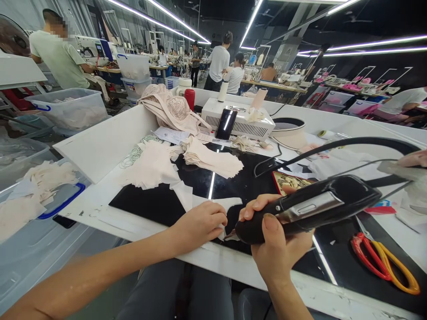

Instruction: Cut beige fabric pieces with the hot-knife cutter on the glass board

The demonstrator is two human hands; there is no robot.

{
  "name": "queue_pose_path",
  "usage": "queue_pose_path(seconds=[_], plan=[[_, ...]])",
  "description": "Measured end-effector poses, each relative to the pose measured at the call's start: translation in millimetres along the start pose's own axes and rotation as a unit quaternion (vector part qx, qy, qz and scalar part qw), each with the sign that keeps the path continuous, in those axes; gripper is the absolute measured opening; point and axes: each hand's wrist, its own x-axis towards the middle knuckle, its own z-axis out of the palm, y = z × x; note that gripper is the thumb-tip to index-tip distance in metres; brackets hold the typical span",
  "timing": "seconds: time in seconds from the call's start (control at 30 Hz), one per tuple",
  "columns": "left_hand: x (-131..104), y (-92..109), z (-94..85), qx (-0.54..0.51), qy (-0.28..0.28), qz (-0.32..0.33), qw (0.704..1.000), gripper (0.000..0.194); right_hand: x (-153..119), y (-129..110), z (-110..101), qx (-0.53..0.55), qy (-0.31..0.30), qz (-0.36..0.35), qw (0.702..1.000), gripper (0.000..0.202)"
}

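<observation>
My right hand [276,240] is wrapped round a black corded hand tool [310,206] with a silver lever plate along its side; I cannot make out its exact kind. The tool's narrow tip [231,235] points left, close to the fingers of my left hand [200,226]. Those fingers are pinched on a thin white fabric piece [230,202] at the front edge of the black table panel [150,206]. Beyond them lie a spread pile of pale beige fabric pieces [150,164] and a neater stack of cut pieces [213,160].
Red-and-orange-handled scissors [383,262] lie at the right. A red tray [283,181] of small parts sits behind the tool. Farther back are a phone [226,124], a white vented box [240,118] and beige bras [170,109]. Fabric-filled plastic bins [73,104] stand left; people work beyond.
</observation>
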Motion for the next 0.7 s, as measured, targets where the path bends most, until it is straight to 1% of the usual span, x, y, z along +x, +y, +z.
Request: queue_pose_path(seconds=[0.07, 0.1, 0.2, 0.27, 0.33, 0.57, 0.7], plan=[[0, 0, 0.7, 0.027, 0.024, 0.028, 0.999, 0.010, 0, 0, 0, 0.001, -0.001, -0.003, 1.000, 0.045], [-1, 0, 1.4, 0.034, 0.025, 0.039, 0.998, 0.011, 0, 0, 0, 0.003, -0.002, -0.004, 1.000, 0.045], [-2, -3, 4.1, 0.038, -0.010, 0.055, 0.998, 0.014, 0, 0, 0, 0.011, -0.004, -0.003, 1.000, 0.045], [-3, -5, 5.6, 0.037, -0.039, 0.050, 0.997, 0.015, 0, 0, -1, 0.016, -0.005, -0.002, 1.000, 0.045], [-5, -7, 5.6, 0.037, -0.051, 0.048, 0.997, 0.014, 0, 0, -1, 0.017, -0.003, -0.001, 1.000, 0.046], [-11, -14, -6.2, 0.000, -0.040, 0.131, 0.991, 0.019, 1, -1, 0, -0.001, 0.009, 0.005, 1.000, 0.047], [-12, -16, -11.9, 0.006, -0.048, 0.149, 0.988, 0.018, 1, -2, 1, -0.002, 0.013, 0.003, 1.000, 0.047]])
